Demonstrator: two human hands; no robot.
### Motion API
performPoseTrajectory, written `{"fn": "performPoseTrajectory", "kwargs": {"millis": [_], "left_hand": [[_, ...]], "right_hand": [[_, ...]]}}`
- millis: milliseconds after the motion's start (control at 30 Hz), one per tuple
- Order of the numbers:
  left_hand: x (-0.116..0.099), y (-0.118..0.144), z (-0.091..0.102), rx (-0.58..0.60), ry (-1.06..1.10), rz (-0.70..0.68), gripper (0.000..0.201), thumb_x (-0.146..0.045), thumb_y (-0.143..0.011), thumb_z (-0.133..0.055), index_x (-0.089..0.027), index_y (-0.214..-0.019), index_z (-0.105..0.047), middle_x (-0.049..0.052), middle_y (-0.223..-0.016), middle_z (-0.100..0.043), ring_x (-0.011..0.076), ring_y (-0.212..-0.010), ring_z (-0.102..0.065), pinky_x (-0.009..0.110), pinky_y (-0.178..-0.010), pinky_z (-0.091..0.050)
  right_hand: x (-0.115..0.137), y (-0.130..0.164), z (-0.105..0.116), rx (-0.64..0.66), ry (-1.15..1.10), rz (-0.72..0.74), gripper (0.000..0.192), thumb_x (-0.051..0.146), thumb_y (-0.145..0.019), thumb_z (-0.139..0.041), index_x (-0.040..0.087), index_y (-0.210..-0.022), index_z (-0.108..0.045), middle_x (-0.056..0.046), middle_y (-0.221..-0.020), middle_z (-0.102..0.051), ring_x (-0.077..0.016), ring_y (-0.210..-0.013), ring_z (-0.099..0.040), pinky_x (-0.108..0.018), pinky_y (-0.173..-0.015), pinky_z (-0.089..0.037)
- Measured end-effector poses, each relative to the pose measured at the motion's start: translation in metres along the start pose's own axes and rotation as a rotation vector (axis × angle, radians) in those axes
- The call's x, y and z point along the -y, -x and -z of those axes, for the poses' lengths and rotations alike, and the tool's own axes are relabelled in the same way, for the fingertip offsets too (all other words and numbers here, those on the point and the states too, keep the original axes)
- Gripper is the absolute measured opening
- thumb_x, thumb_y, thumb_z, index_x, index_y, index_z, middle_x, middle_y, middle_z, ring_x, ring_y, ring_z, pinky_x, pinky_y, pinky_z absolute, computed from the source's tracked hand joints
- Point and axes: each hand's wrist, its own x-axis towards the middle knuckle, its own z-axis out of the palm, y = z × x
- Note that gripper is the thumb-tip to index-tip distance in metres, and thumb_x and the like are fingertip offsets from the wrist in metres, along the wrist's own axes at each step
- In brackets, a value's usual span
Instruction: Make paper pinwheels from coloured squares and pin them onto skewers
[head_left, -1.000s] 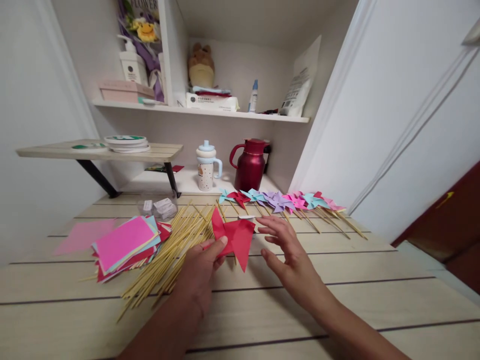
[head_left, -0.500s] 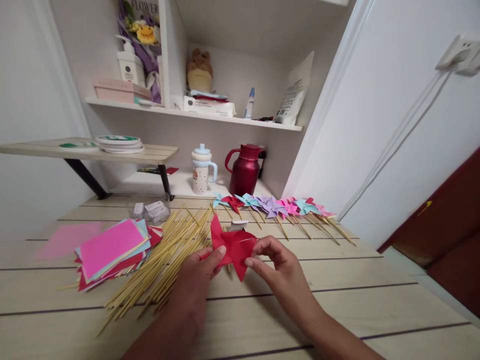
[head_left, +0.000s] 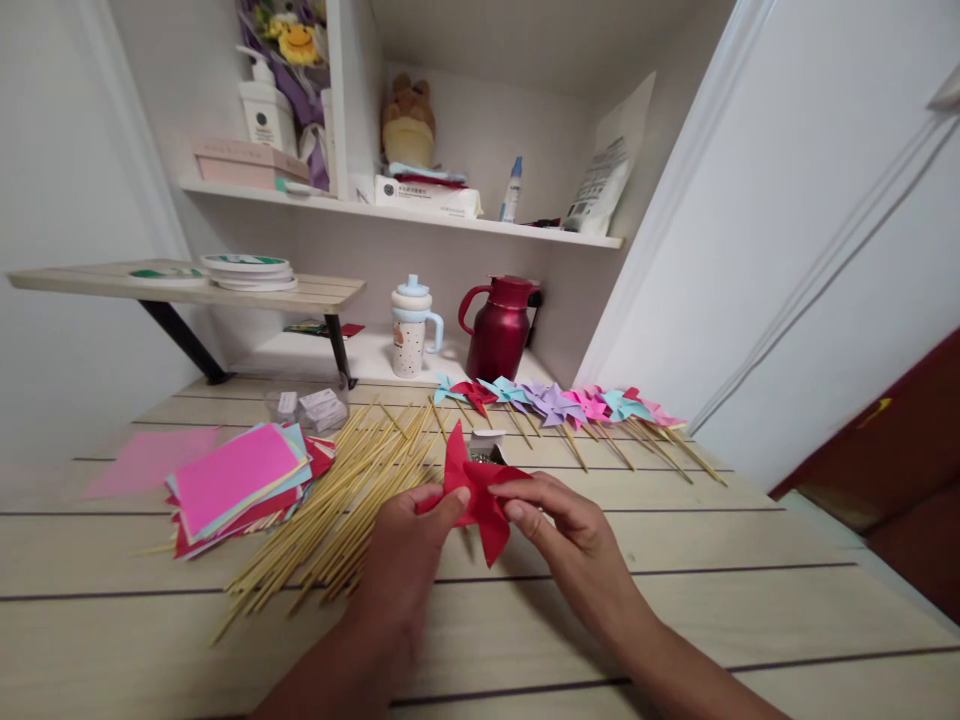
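Observation:
A red paper pinwheel (head_left: pixel 480 492) with pointed blades is held up over the table. My left hand (head_left: pixel 420 535) pinches its left side, thumb on top. On the other side, my right hand (head_left: pixel 559 525) grips a right-hand blade between thumb and fingers. Just behind the pinwheel is a small open box (head_left: pixel 489 440) with shiny metal bits inside, partly hidden. To the left of my hands lies a loose heap of thin wooden sticks (head_left: pixel 337 510). Beyond that heap rests a stack of coloured paper sheets (head_left: pixel 236 475), pink on top.
Several finished pinwheels on sticks (head_left: pixel 551 402) line the table's back right. A clear tray with small white boxes (head_left: pixel 319 408) stands back left. Behind are a cup (head_left: pixel 409 335), a red jug (head_left: pixel 499 330) and a raised wooden stand (head_left: pixel 322 290).
My right fingers have moved inward over the pinwheel's right blade, pressing it toward the middle. More of the small box shows behind. The whole view has shifted slightly.

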Motion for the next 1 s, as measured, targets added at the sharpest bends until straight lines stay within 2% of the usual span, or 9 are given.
{"fn": "performPoseTrajectory", "kwargs": {"millis": [233,400,500,567,767,900,1000], "left_hand": [[0.001,0.0,-0.002,-0.139,-0.151,-0.03,0.031,-0.042,-0.064,-0.077,-0.016,-0.082,-0.076,0.005,-0.074,-0.076,0.0243,-0.072,-0.067,0.031,-0.067,-0.047],[0.003,0.0,-0.001,-0.097,-0.166,-0.062,0.029,-0.043,-0.067,-0.073,-0.017,-0.078,-0.075,0.004,-0.071,-0.074,0.0224,-0.069,-0.065,0.029,-0.064,-0.046],[0.002,0.001,-0.001,-0.094,-0.192,-0.057,0.026,-0.042,-0.069,-0.071,-0.018,-0.079,-0.075,0.003,-0.072,-0.074,0.0215,-0.07,-0.064,0.029,-0.065,-0.046],[0.0,0.002,-0.002,-0.111,-0.224,-0.061,0.025,-0.041,-0.069,-0.071,-0.018,-0.078,-0.076,0.003,-0.07,-0.073,0.0212,-0.068,-0.063,0.028,-0.063,-0.045],[-0.002,0.001,-0.002,-0.19,-0.238,-0.095,0.025,-0.04,-0.065,-0.076,-0.017,-0.077,-0.076,0.003,-0.072,-0.075,0.0216,-0.071,-0.065,0.028,-0.066,-0.044],[-0.001,0.003,-0.002,-0.098,-0.179,-0.075,0.029,-0.043,-0.067,-0.074,-0.016,-0.079,-0.075,0.005,-0.077,-0.076,0.0222,-0.075,-0.065,0.029,-0.07,-0.045],[-0.001,0.004,-0.003,-0.086,-0.158,-0.059,0.029,-0.043,-0.068,-0.074,-0.016,-0.081,-0.075,0.004,-0.077,-0.076,0.0218,-0.075,-0.064,0.03,-0.071,-0.045]], "right_hand": [[0.002,-0.001,-0.003,0.053,0.007,-0.019,0.015,0.027,-0.086,-0.069,0.03,-0.099,-0.076,-0.003,-0.1,-0.073,-0.0219,-0.095,-0.064,-0.035,-0.084,-0.048],[0.001,-0.001,-0.004,0.038,-0.037,-0.062,0.016,0.029,-0.085,-0.068,0.03,-0.1,-0.076,-0.004,-0.1,-0.069,-0.0221,-0.094,-0.062,-0.036,-0.082,-0.047],[0.001,0.0,-0.003,0.096,-0.074,-0.11,0.021,0.031,-0.085,-0.068,0.031,-0.105,-0.075,-0.003,-0.089,-0.066,-0.0193,-0.081,-0.06,-0.034,-0.072,-0.047],[0.002,0.0,-0.003,0.132,-0.088,-0.126,0.02,0.032,-0.087,-0.067,0.032,-0.105,-0.075,-0.003,-0.087,-0.066,-0.019,-0.078,-0.06,-0.034,-0.071,-0.047],[0.002,-0.001,-0.006,0.081,-0.048,-0.088,0.014,0.036,-0.084,-0.069,0.03,-0.093,-0.078,-0.006,-0.102,-0.062,-0.0241,-0.099,-0.06,-0.038,-0.081,-0.051],[-0.004,-0.002,-0.01,0.051,-0.166,-0.158,0.019,0.034,-0.081,-0.072,0.028,-0.099,-0.075,-0.006,-0.105,-0.066,-0.0225,-0.095,-0.06,-0.038,-0.083,-0.049],[-0.005,-0.002,-0.01,0.021,-0.322,-0.229,0.033,0.031,-0.079,-0.075,0.027,-0.111,-0.068,-0.003,-0.095,-0.067,-0.0176,-0.08,-0.059,-0.033,-0.075,-0.048]]}}
